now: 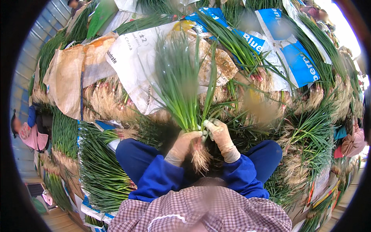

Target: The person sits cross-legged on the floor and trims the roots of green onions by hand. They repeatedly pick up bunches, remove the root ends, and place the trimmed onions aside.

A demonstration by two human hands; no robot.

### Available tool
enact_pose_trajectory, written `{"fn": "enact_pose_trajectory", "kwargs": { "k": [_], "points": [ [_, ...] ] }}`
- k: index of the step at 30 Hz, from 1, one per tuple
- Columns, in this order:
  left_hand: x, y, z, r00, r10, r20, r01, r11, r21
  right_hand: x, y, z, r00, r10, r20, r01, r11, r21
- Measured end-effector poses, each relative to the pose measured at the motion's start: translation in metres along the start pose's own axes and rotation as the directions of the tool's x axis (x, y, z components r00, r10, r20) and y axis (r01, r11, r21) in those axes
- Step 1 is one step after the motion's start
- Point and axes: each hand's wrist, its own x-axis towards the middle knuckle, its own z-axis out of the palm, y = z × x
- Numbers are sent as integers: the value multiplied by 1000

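In front of my body, my left hand (181, 145), in a pale thin glove, grips a bunch of long-leaved allium greens (182, 107) just above the roots. The leaves fan upward and the pale, stringy roots (201, 158) hang below the fist. My right hand (221, 136), gloved the same way, is against the bunch's right side. Its thumb and fingers pinch a separate stem with its leaf (211, 87), which stands a little apart from the other leaves. The fingertips of both hands nearly meet, partly hiding the stem bases.
Stacked greens with pale roots (107, 98) line the far side, partly covered by printed plastic sacks (136, 58) and a tan woven sack (65, 81). Neat greens (104, 168) lie at left, loose plants (304, 145) at right. Other people sit at the left (33, 133) and right (353, 140).
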Motion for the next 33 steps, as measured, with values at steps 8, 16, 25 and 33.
{"fn": "enact_pose_trajectory", "kwargs": {
  "k": [8, 16, 25, 33],
  "points": [
    [-19, 16, -17, 956, 0, 292, 63, 977, -206, 17, -41, -72, 948, 211, 240, 22, 706, -708],
    [-38, 61, 5, 885, 257, 388, -17, 850, -526, 156, -79, -186, 430, -888, -164, -101, 134, -986],
    [27, 25, -13, 981, 151, 119, -91, 911, -402, 98, -118, -126, 576, -817, -8, -111, -68, -992],
    [12, 1, 31, 990, -39, 137, 44, 998, -40, -51, -24, -21, 957, -190, 221, 263, 237, -935]
  ]
}}
